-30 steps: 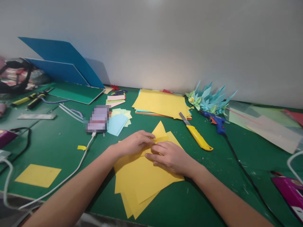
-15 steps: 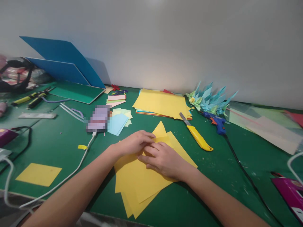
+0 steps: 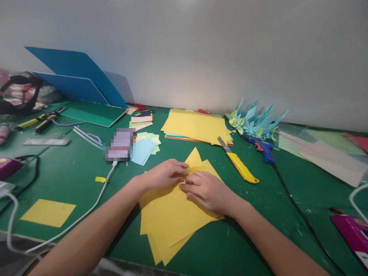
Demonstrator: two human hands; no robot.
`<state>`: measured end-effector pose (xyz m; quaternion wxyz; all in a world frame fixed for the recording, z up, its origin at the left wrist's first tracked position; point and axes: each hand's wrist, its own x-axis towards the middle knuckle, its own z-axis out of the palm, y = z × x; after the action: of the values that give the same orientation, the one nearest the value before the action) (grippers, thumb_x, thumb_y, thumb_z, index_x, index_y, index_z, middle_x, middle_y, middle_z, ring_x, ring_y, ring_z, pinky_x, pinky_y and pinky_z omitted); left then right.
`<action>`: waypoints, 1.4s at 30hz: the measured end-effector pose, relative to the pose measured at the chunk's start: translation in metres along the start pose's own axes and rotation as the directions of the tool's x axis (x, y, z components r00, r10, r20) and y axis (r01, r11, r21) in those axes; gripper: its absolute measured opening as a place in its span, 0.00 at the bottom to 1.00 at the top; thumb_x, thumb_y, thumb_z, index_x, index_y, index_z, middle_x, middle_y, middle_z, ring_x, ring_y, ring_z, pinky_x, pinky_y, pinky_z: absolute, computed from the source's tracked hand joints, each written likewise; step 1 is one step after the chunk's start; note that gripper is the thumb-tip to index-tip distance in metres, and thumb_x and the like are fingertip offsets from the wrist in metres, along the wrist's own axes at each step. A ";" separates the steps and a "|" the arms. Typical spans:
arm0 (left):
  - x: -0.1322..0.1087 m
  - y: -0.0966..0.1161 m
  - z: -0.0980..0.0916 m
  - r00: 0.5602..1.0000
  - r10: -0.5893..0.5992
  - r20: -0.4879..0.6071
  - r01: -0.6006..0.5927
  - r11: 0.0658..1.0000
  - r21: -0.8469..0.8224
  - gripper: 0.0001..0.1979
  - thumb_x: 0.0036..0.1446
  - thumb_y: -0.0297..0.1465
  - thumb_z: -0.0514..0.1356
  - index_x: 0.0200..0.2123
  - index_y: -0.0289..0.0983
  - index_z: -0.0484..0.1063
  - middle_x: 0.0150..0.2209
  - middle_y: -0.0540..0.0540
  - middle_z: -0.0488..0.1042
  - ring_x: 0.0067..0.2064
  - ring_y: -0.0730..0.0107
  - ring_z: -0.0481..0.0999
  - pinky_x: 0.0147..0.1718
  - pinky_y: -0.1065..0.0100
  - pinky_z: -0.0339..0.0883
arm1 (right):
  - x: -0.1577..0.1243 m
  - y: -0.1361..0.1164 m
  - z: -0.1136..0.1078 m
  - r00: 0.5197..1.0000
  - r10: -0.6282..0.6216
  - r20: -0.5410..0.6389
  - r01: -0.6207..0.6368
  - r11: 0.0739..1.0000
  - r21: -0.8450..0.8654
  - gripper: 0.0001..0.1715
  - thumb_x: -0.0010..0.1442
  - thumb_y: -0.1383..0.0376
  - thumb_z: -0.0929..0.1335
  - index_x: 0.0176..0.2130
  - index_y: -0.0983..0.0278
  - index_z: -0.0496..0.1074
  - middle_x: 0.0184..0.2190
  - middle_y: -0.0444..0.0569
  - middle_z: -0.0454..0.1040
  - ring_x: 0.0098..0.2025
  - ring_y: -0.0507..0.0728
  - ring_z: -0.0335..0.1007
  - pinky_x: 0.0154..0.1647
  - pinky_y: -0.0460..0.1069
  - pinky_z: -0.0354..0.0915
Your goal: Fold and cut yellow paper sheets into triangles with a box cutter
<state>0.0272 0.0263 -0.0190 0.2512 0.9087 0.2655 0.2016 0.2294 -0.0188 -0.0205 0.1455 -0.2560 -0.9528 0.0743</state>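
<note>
A loose pile of yellow paper squares lies on the green table in front of me. My left hand rests on the pile's far part, its fingers curled and pinching the top sheet. My right hand lies next to it, fingers bent and pressed down on the same sheet where the two hands meet. A yellow corner of the pile points away from me just beyond the fingertips.
A yellow utility knife lies right of the hands, a blue glue gun and folded blue-green paper shapes beyond it. A stack of coloured sheets sits at the back. A white cable, small paper squares and one yellow square lie left.
My right hand slid left across the sheet half a second ago and has come back right, close to where it was. The sheet's right corner showed briefly, then was covered. My left hand stayed put.
</note>
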 end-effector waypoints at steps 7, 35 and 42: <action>0.000 0.002 -0.002 0.997 -0.034 0.067 0.028 0.995 0.091 0.11 0.59 0.24 0.55 0.37 0.39 0.77 0.42 0.43 0.79 0.52 0.61 0.72 0.47 0.61 0.65 | 0.002 -0.004 -0.001 0.996 -0.009 0.083 0.017 0.996 -0.093 0.16 0.65 0.63 0.62 0.52 0.61 0.69 0.42 0.53 0.71 0.43 0.60 0.64 0.39 0.54 0.61; 0.000 0.012 -0.011 0.973 -0.187 0.136 0.171 0.977 0.124 0.14 0.51 0.35 0.65 0.43 0.41 0.74 0.53 0.42 0.71 0.52 0.56 0.69 0.48 0.58 0.65 | -0.053 0.031 -0.033 0.938 0.314 -0.146 -0.324 0.945 -0.047 0.21 0.61 0.68 0.59 0.21 0.63 0.72 0.20 0.47 0.68 0.26 0.54 0.62 0.27 0.49 0.56; -0.002 0.010 -0.011 0.975 -0.167 0.146 0.154 0.984 0.095 0.17 0.54 0.36 0.63 0.47 0.41 0.70 0.54 0.43 0.69 0.55 0.57 0.67 0.52 0.56 0.63 | -0.066 0.065 -0.026 0.641 0.597 -0.482 -0.710 0.700 -0.078 0.20 0.61 0.60 0.61 0.50 0.65 0.70 0.44 0.58 0.71 0.45 0.65 0.68 0.43 0.58 0.64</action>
<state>0.0239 0.0218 -0.0052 0.2485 0.9067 0.3260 0.0990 0.3221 0.0050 -0.0257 0.2753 -0.6120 -0.7389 -0.0604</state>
